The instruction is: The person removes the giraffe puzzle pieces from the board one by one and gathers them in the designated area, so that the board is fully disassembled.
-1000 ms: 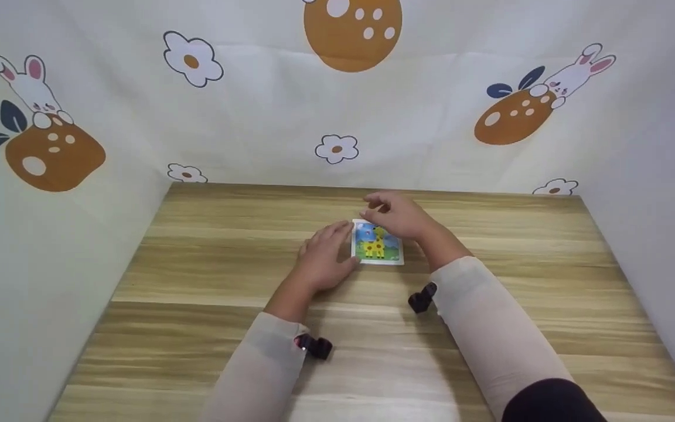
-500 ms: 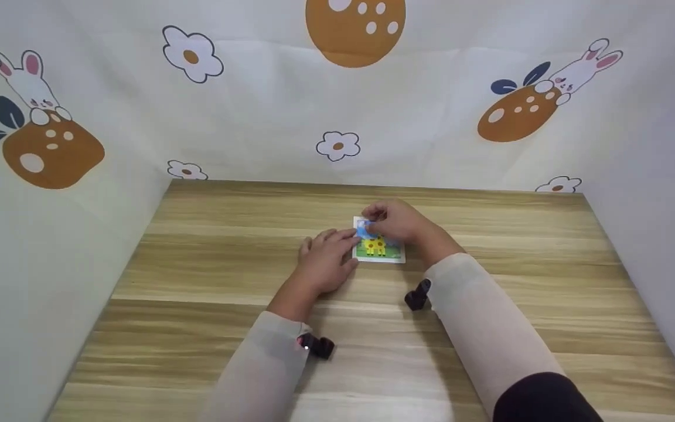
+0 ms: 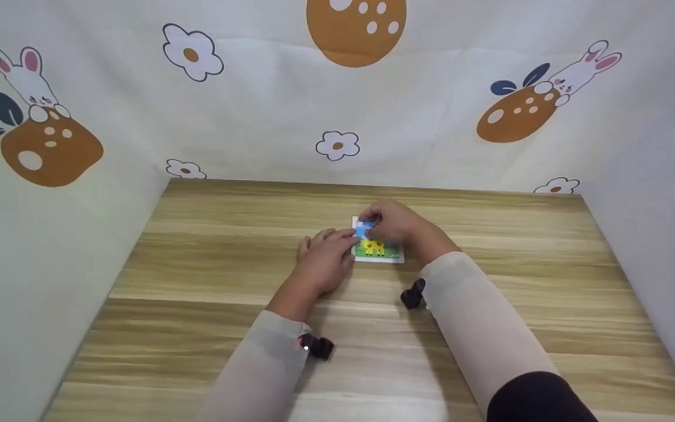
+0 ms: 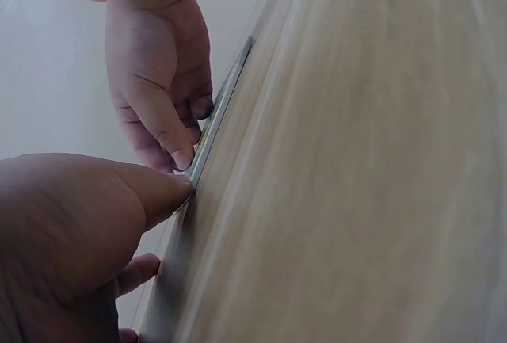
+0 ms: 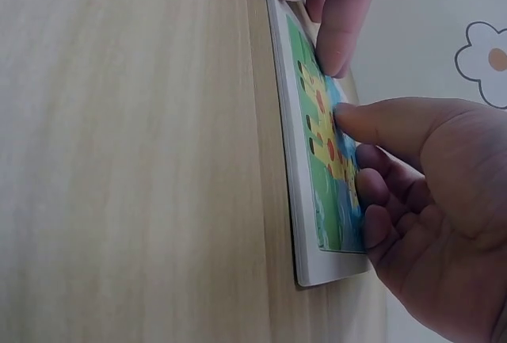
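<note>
On the wooden tabletop lies a small square giraffe picture board (image 3: 379,251), white-bordered, with a yellow giraffe on green and blue. My left hand (image 3: 324,261) steadies its left side, fingers mostly straight, index fingertip on the picture and thumb by the near left corner. My right hand (image 3: 399,225) grips at the upper part, covering the giraffe's head. In the right wrist view, the right thumb (image 5: 376,125) presses on the picture while the other fingers curl at its far side. Whether a loose piece sits under those fingertips is hidden. The left wrist view shows the board's edge (image 4: 218,121) almost edge-on.
The wooden tabletop (image 3: 214,252) runs back to a pale cloth wall (image 3: 255,111) printed with flowers, rabbits and orange fruit. Cloth sides rise left and right. Small black devices sit at the left cuff (image 3: 317,346) and right cuff (image 3: 413,294).
My right hand has come down onto the picture, its thumb now over the giraffe's head. My left index finger has moved onto the board's left part. The board has stayed about in place.
</note>
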`<state>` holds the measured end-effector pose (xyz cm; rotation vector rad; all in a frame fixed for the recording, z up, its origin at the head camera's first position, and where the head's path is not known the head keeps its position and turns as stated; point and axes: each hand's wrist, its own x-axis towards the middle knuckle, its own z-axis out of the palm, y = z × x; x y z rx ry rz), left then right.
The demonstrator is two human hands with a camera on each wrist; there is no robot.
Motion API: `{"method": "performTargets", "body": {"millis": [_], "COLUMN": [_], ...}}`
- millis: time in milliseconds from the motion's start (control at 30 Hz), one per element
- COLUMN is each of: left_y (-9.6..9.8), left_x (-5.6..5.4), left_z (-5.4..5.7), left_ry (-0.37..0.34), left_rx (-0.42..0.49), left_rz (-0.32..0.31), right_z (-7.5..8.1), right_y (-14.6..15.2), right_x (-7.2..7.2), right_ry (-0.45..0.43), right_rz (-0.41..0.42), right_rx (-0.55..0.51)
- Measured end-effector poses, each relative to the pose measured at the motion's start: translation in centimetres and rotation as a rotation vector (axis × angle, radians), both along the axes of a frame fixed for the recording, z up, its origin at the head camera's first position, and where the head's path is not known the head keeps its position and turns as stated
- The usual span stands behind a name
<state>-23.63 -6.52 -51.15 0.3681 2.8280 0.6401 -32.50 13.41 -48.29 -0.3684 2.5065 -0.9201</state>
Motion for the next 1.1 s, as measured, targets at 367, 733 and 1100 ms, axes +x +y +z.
{"method": "performTargets", "body": {"millis": [367, 733, 1100], "left_y": [-0.4, -0.3, -0.3], "left_x": [0.2, 0.0, 0.0], "left_z": [0.2, 0.2, 0.0], "left_ry": [0.028, 0.028, 0.01], "left_rx": [0.016, -0.004, 0.004], "left_rz": [-0.033, -0.027, -0.031], "right_z": [-0.1, -0.3, -0.5], "right_y": [-0.9, -0.8, 0.5], "right_x": [-0.2, -0.1, 0.0], "right_ry": [0.013, -0.025, 0.062], "right_rz": [0.015, -0.079, -0.071], "right_rx": [0.059, -0.016, -0.063]}}
